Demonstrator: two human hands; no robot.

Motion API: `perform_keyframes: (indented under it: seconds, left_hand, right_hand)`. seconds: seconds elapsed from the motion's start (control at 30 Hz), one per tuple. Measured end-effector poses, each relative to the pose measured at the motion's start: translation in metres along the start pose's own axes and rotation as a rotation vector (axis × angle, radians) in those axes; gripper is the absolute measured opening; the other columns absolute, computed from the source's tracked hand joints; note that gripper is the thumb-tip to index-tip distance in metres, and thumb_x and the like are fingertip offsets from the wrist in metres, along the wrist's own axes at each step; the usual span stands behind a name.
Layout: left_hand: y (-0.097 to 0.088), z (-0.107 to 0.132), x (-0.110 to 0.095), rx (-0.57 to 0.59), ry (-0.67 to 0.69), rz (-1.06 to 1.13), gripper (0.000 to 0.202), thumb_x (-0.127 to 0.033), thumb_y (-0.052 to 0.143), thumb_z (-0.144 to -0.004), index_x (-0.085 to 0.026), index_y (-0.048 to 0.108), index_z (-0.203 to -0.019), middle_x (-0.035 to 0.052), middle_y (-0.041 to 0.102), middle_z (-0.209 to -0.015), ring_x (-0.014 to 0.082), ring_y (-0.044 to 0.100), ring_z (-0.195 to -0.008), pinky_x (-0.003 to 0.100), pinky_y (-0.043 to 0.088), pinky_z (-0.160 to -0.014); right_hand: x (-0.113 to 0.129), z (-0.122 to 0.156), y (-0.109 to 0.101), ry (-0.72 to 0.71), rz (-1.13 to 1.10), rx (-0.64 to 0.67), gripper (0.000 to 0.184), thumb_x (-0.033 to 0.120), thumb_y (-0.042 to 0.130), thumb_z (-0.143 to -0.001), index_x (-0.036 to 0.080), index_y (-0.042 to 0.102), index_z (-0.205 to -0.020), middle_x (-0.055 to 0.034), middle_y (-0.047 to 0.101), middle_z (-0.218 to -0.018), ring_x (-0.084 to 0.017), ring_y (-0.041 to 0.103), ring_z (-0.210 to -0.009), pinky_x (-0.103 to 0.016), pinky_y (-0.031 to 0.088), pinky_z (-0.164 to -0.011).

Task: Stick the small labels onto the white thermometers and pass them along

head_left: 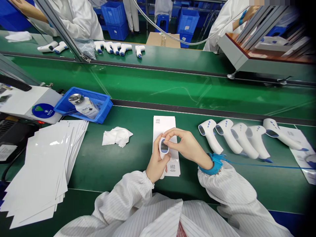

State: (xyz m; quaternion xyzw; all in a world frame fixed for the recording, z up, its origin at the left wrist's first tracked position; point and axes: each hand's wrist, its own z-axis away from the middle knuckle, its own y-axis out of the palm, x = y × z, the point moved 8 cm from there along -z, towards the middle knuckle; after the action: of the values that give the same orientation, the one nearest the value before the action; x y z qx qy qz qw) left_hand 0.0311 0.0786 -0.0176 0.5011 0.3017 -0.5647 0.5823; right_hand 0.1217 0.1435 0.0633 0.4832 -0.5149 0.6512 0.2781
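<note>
On the green belt (98,168), the left hand (156,164) grips a thermometer (163,148), the right hand (187,146) pinches it, five more thermometers (243,140) beside.

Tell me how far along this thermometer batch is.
Done: unclear; five thermometers lie lined up on the belt, but nothing shows whether they are finished. In hand: a sixth thermometer, gripped by the left hand, with the right hand pinching at its head, over a printed leaflet. Left: the glossy white sheets piled on the belt look unused.

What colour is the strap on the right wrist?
The strap is bright blue; the head view shows it.
</note>
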Motion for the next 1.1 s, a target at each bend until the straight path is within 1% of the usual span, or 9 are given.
perform_keyframes:
  seconds: [0.1, 0.17, 0.23, 0.4, 0.57, 0.73, 0.93, 1.03, 1.1]
  left_hand:
    - [-0.002, 0.000, -0.002, -0.003, 0.062, -0.004, 0.070, -0.030, 0.054, -0.087, -0.034, 0.020, -0.148, 0.0087, 0.035, -0.150, 0.0165, 0.064, -0.073, 0.032, 0.054, -0.060]
    - [-0.006, -0.001, -0.004, -0.040, 0.108, -0.008, 0.064, -0.030, 0.050, -0.089, -0.030, 0.025, -0.148, 0.0082, 0.039, -0.147, 0.0241, 0.062, -0.101, 0.038, 0.052, -0.084]
    - [-0.009, -0.001, -0.002, -0.069, 0.105, -0.007, 0.059, -0.030, 0.046, -0.091, -0.030, 0.028, -0.147, 0.0076, 0.046, -0.140, 0.0257, 0.058, -0.109, 0.040, 0.049, -0.092]
    - [-0.009, 0.000, 0.003, -0.078, 0.029, -0.012, 0.059, -0.030, 0.043, -0.091, -0.031, 0.026, -0.148, 0.0069, 0.054, -0.129, 0.0206, 0.062, -0.087, 0.038, 0.054, -0.080]
    - [-0.008, 0.000, 0.000, -0.077, 0.030, -0.025, 0.059, -0.030, 0.041, -0.091, -0.030, 0.025, -0.148, 0.0072, 0.048, -0.138, 0.0213, 0.061, -0.093, 0.037, 0.054, -0.080]
    - [-0.007, 0.000, 0.000, -0.070, 0.040, -0.024, 0.058, -0.026, 0.040, -0.091, -0.029, 0.025, -0.148, 0.0067, 0.040, -0.147, 0.0186, 0.060, -0.089, 0.035, 0.053, -0.079]
    - [-0.010, 0.000, 0.002, -0.117, 0.003, 0.045, 0.060, -0.029, 0.048, -0.087, -0.031, 0.032, -0.146, 0.0068, 0.057, -0.124, 0.0209, 0.060, -0.086, 0.035, 0.053, -0.075]
    - [-0.009, 0.001, 0.006, -0.088, -0.053, 0.078, 0.064, -0.034, 0.047, -0.089, -0.033, 0.025, -0.149, 0.0066, 0.061, -0.110, 0.0169, 0.058, -0.065, 0.031, 0.051, -0.059]
    - [-0.007, 0.001, 0.008, -0.056, -0.076, 0.083, 0.065, -0.039, 0.044, -0.091, -0.034, 0.019, -0.150, 0.0057, 0.061, -0.100, 0.0121, 0.049, -0.049, 0.028, 0.044, -0.046]
  right_hand:
    - [0.000, 0.000, 0.000, -0.006, 0.003, 0.000, 0.011, 0.012, 0.063, -0.077, 0.022, 0.063, -0.071, 0.0006, 0.072, -0.095, -0.016, 0.066, -0.093, -0.030, 0.046, -0.087]
    - [0.000, 0.000, 0.000, -0.011, 0.000, 0.000, 0.011, 0.012, 0.063, -0.077, 0.022, 0.063, -0.071, 0.0008, 0.072, -0.094, -0.016, 0.066, -0.093, -0.029, 0.046, -0.087]
    - [0.000, 0.000, 0.000, -0.015, -0.006, 0.002, 0.011, 0.012, 0.063, -0.077, 0.022, 0.063, -0.071, 0.0008, 0.072, -0.093, -0.016, 0.066, -0.093, -0.029, 0.046, -0.087]
    - [-0.001, 0.000, 0.000, -0.008, -0.013, -0.004, 0.012, 0.012, 0.063, -0.077, 0.022, 0.063, -0.071, 0.0009, 0.072, -0.093, -0.016, 0.067, -0.093, -0.029, 0.046, -0.087]
    - [-0.001, 0.000, 0.000, -0.008, 0.002, -0.028, 0.013, 0.010, 0.062, -0.076, 0.021, 0.062, -0.069, 0.0008, 0.073, -0.091, -0.016, 0.067, -0.092, -0.029, 0.047, -0.086]
    - [0.000, -0.001, 0.000, -0.008, 0.033, -0.043, 0.013, 0.009, 0.062, -0.075, 0.021, 0.062, -0.069, 0.0005, 0.072, -0.089, -0.017, 0.067, -0.090, -0.029, 0.047, -0.084]
    - [-0.002, 0.001, 0.001, -0.022, 0.104, -0.067, 0.007, 0.018, 0.061, -0.081, 0.022, 0.062, -0.075, -0.0011, 0.071, -0.090, -0.018, 0.065, -0.088, -0.033, 0.048, -0.083]
    - [-0.010, 0.005, 0.002, -0.033, 0.077, -0.089, 0.006, 0.026, 0.061, -0.086, 0.022, 0.062, -0.090, -0.0025, 0.069, -0.096, -0.018, 0.063, -0.089, -0.033, 0.049, -0.083]
    - [-0.013, 0.010, 0.007, -0.085, 0.048, -0.056, 0.023, 0.028, 0.066, -0.083, 0.022, 0.059, -0.104, -0.0045, 0.066, -0.109, -0.019, 0.061, -0.100, -0.034, 0.048, -0.088]
